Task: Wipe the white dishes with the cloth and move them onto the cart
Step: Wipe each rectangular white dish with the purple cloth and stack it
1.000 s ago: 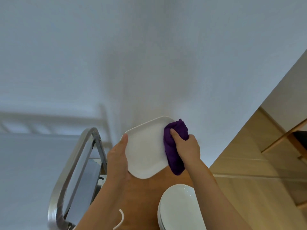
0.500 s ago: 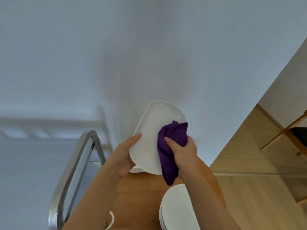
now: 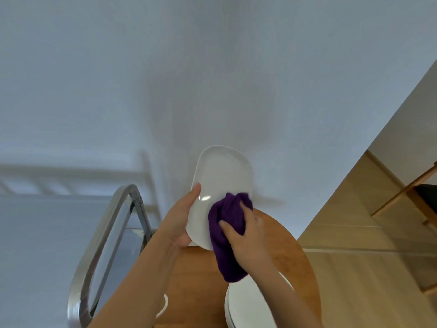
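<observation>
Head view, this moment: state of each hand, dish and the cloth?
Left hand: grips the dish's edge.
White dish: held up, tilted.
Right hand: presses the cloth to the dish.
Purple cloth: bunched, tail hanging.
Stacked plates: resting on the wooden table.

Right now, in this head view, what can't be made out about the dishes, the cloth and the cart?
- Stack of white plates: count unknown; cut by the bottom edge, crossed by the right forearm.
- Held dish: lower face hidden by the purple cloth; back unseen.
- Left hand: fingers hidden behind the dish.
- Cart: only its metal handle shows; shelf contents unreadable.
- White rim at the left forearm: mostly hidden, unidentifiable.
</observation>
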The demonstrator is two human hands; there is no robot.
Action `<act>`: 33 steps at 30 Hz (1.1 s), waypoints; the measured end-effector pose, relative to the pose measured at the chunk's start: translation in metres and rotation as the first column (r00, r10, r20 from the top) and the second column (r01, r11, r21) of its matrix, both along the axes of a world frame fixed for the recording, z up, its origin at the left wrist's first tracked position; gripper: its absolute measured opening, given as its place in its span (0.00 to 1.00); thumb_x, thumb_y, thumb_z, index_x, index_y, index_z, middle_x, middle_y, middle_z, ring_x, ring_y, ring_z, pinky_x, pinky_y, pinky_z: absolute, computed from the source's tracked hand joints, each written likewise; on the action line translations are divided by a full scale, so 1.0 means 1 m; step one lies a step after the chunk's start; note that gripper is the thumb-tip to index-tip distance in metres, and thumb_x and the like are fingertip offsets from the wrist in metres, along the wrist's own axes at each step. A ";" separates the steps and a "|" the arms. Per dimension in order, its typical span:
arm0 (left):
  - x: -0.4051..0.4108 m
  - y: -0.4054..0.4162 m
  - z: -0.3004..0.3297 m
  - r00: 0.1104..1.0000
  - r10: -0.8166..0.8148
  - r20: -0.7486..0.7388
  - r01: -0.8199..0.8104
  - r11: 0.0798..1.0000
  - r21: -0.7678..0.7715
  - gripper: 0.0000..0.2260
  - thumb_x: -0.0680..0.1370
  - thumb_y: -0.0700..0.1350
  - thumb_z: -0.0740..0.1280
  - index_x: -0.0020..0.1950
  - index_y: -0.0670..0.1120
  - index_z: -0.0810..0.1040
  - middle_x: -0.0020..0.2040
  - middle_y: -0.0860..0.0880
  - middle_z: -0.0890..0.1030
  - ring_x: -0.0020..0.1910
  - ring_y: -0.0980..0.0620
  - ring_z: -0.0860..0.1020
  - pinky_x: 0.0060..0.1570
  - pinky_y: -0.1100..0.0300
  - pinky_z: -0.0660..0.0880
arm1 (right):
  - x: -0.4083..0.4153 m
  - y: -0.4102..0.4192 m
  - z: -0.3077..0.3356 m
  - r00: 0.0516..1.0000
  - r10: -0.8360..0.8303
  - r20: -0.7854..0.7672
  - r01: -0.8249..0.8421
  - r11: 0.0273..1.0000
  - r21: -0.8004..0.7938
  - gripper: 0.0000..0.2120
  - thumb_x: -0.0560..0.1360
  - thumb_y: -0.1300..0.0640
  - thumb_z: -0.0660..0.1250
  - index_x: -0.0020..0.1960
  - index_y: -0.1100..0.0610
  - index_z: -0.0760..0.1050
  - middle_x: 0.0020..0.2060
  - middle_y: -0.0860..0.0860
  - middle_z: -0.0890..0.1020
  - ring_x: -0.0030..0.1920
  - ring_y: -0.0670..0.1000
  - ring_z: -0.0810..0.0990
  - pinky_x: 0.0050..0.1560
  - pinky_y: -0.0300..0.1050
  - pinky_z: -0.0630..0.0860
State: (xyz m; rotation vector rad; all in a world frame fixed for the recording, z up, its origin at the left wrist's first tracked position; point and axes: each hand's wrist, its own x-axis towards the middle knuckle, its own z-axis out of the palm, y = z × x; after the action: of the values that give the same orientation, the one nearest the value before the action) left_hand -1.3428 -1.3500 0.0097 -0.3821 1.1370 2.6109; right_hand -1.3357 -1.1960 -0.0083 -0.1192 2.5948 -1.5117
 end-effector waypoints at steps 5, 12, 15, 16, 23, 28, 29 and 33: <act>0.011 -0.012 -0.011 1.000 -0.013 0.018 0.016 0.991 -0.135 0.23 0.71 0.56 0.66 0.60 0.43 0.78 0.55 0.40 0.82 0.53 0.42 0.81 0.46 0.50 0.79 | -0.018 0.039 0.030 0.992 0.016 -0.127 0.013 0.975 0.222 0.12 0.72 0.52 0.69 0.55 0.53 0.77 0.53 0.53 0.75 0.49 0.51 0.78 0.52 0.47 0.75; 0.020 0.011 -0.010 0.994 -0.108 -0.032 0.101 0.977 -0.187 0.24 0.71 0.59 0.69 0.61 0.46 0.80 0.60 0.40 0.80 0.59 0.40 0.78 0.60 0.43 0.73 | -0.049 0.007 0.051 0.889 -0.031 -0.457 0.140 0.969 0.206 0.25 0.76 0.44 0.63 0.71 0.51 0.67 0.68 0.52 0.67 0.67 0.52 0.64 0.66 0.47 0.63; 0.021 0.015 -0.008 0.997 -0.059 -0.057 0.051 0.990 -0.132 0.23 0.72 0.60 0.66 0.61 0.48 0.80 0.60 0.40 0.80 0.59 0.41 0.79 0.57 0.47 0.74 | -0.043 -0.011 0.041 0.856 0.071 -0.513 0.135 0.926 0.353 0.28 0.75 0.39 0.56 0.72 0.50 0.65 0.71 0.52 0.65 0.71 0.55 0.62 0.71 0.54 0.60; 0.021 0.015 -0.008 0.996 -0.043 -0.075 0.036 0.995 -0.097 0.24 0.72 0.59 0.65 0.63 0.48 0.79 0.61 0.40 0.79 0.60 0.41 0.78 0.57 0.47 0.75 | -0.040 -0.017 0.040 0.854 0.083 -0.514 0.126 0.925 0.359 0.28 0.75 0.40 0.55 0.72 0.51 0.66 0.72 0.53 0.65 0.72 0.56 0.61 0.71 0.56 0.60; 0.020 0.003 -0.002 0.983 0.140 -0.117 -0.132 0.988 0.075 0.22 0.74 0.58 0.62 0.51 0.42 0.84 0.52 0.41 0.83 0.51 0.47 0.83 0.43 0.58 0.80 | 0.015 -0.043 0.014 0.857 0.144 -0.495 -0.046 0.978 0.205 0.23 0.77 0.46 0.58 0.68 0.54 0.71 0.67 0.50 0.72 0.69 0.53 0.67 0.69 0.53 0.65; 0.024 0.000 -0.008 0.994 0.104 0.017 -0.105 0.994 0.043 0.28 0.70 0.63 0.66 0.46 0.38 0.85 0.47 0.39 0.84 0.47 0.43 0.83 0.42 0.53 0.80 | 0.028 -0.021 0.009 0.777 0.316 -0.544 -0.177 0.939 0.294 0.18 0.72 0.44 0.61 0.56 0.53 0.79 0.57 0.46 0.78 0.61 0.48 0.72 0.61 0.50 0.71; 0.025 0.001 -0.006 0.995 0.099 0.033 -0.101 0.993 0.066 0.27 0.70 0.62 0.67 0.50 0.38 0.84 0.50 0.39 0.83 0.49 0.43 0.83 0.43 0.52 0.80 | 0.027 -0.013 0.008 0.755 0.389 -0.528 -0.239 0.913 0.330 0.19 0.71 0.43 0.64 0.55 0.53 0.80 0.57 0.46 0.78 0.61 0.47 0.71 0.61 0.49 0.71; 0.024 0.003 -0.001 0.988 0.103 0.112 -0.113 0.990 0.081 0.26 0.72 0.58 0.66 0.61 0.40 0.77 0.55 0.38 0.82 0.50 0.40 0.82 0.43 0.49 0.80 | 0.022 0.016 0.001 0.667 0.598 -0.445 -0.292 0.759 0.582 0.33 0.62 0.33 0.71 0.59 0.53 0.77 0.63 0.50 0.75 0.66 0.53 0.69 0.67 0.50 0.64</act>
State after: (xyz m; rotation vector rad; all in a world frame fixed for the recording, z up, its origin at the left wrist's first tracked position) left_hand -1.3193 -1.3474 0.0085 -0.5735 0.9892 2.6849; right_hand -1.3134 -1.1801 -0.0072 -1.3159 2.9501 -0.6853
